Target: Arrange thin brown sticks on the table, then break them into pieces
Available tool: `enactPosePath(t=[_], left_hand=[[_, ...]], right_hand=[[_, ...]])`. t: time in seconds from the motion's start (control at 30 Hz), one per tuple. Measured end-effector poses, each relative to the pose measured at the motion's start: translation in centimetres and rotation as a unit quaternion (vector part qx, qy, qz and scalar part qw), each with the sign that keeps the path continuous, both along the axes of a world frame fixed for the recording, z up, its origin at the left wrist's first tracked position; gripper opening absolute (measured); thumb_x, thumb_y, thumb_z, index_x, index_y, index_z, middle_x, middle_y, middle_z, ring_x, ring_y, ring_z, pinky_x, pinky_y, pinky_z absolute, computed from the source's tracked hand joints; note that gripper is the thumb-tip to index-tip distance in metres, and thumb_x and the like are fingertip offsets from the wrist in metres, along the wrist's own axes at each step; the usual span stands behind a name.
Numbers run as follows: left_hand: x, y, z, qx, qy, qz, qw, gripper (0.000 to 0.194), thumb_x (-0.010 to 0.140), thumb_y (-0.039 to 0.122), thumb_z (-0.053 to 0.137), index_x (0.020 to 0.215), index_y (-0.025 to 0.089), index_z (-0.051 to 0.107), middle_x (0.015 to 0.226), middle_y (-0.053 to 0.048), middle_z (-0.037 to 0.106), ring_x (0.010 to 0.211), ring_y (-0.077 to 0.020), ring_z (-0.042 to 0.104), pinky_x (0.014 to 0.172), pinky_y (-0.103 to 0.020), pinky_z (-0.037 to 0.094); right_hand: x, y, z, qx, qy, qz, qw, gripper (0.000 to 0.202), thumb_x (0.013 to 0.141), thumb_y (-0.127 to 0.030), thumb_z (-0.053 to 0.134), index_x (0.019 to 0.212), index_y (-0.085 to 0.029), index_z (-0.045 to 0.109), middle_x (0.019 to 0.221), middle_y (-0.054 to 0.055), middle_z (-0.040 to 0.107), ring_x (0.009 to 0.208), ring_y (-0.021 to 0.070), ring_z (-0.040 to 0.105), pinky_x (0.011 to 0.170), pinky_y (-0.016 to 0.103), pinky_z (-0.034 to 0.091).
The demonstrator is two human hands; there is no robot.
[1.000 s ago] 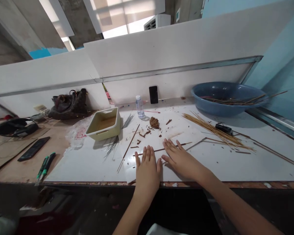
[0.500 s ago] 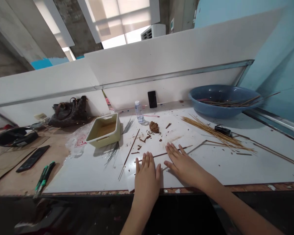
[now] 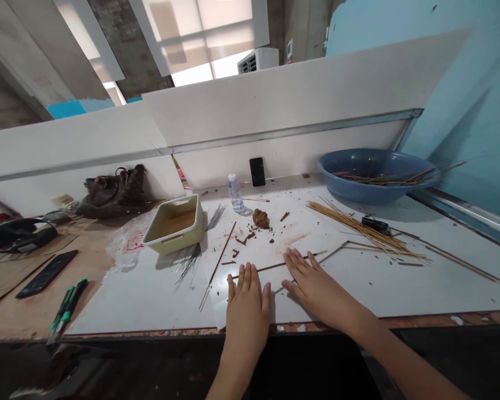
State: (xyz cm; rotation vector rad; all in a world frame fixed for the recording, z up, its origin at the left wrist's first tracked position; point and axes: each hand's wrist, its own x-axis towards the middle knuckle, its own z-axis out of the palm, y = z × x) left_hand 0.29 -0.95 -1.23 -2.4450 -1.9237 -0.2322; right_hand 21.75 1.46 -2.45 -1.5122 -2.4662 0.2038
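Note:
Both palms lie flat over a thin brown-coated stick (image 3: 275, 266) on the white board (image 3: 150, 305). My left hand (image 3: 246, 300) has its fingers stretched out across the stick's left end. To the right, my right hand (image 3: 312, 283) presses its straight fingers on the stick's other half, and the thin bare tip pokes out beyond them. A lump of brown paste (image 3: 260, 218) sits ahead of my hands, with crumbs and short broken pieces around it. Left of my left hand lies another coated stick (image 3: 221, 255), slanting away.
A yellow-green tub (image 3: 175, 241) with brown powder stands left, near green-handled cutters (image 3: 69, 305) and a phone (image 3: 45, 273). A water bottle (image 3: 235, 193) and an upright phone (image 3: 257, 171) are behind. On the right are bare sticks (image 3: 354, 225), a black object (image 3: 375, 224) and a blue basin (image 3: 375, 189).
Both hands stay flat on the stick, having slid only very slightly. The whole view has shifted a little.

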Motion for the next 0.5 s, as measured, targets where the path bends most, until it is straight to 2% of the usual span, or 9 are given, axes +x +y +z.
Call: enactPosePath(t=[0.13, 0.27, 0.37, 0.5], left_hand=[[-0.7, -2.0, -0.9, 0.007, -0.005, -0.022, 1.0, 0.059, 0.115, 0.035, 0.033, 0.167, 0.007, 0.041, 0.171, -0.018, 0.043, 0.162, -0.0316, 0.037, 0.132, -0.065, 0.031], [0.1, 0.0, 0.3, 0.004, -0.001, 0.01, 1.0, 0.057, 0.114, 0.033, 0.036, 0.163, 0.007, 0.048, 0.168, -0.02, 0.047, 0.162, -0.0337, 0.038, 0.133, -0.068, 0.026], [0.5, 1.3, 1.1, -0.011, -0.005, 0.026, 1.0, 0.058, 0.114, 0.033, 0.035, 0.163, 0.005, 0.047, 0.169, -0.022, 0.045, 0.163, -0.0336, 0.036, 0.133, -0.067, 0.025], [0.0, -0.7, 0.3, -0.014, 0.006, 0.013, 1.0, 0.06, 0.113, 0.033, 0.035, 0.166, 0.006, 0.043, 0.171, -0.019, 0.04, 0.163, -0.0332, 0.035, 0.133, -0.067, 0.027]], right_hand=[[0.7, -2.2, -1.5, 0.024, 0.013, 0.005, 1.0, 0.078, 0.114, -0.061, 0.033, 0.174, -0.013, 0.023, 0.176, 0.02, 0.031, 0.165, 0.0326, 0.029, 0.133, 0.062, 0.028], [0.3, 0.3, -0.2, -0.011, -0.011, 0.003, 1.0, 0.076, 0.114, -0.06, 0.026, 0.172, -0.01, 0.029, 0.175, 0.022, 0.033, 0.166, 0.0322, 0.025, 0.134, 0.063, 0.025], [-0.1, 1.9, 0.6, -0.018, -0.026, -0.015, 0.999, 0.078, 0.114, -0.06, 0.024, 0.171, -0.007, 0.031, 0.175, 0.023, 0.03, 0.166, 0.032, 0.022, 0.134, 0.062, 0.022], [0.6, -0.2, -0.5, 0.013, -0.021, 0.0, 1.0, 0.079, 0.114, -0.062, 0.028, 0.171, -0.009, 0.034, 0.173, 0.022, 0.036, 0.164, 0.032, 0.031, 0.134, 0.061, 0.025]])
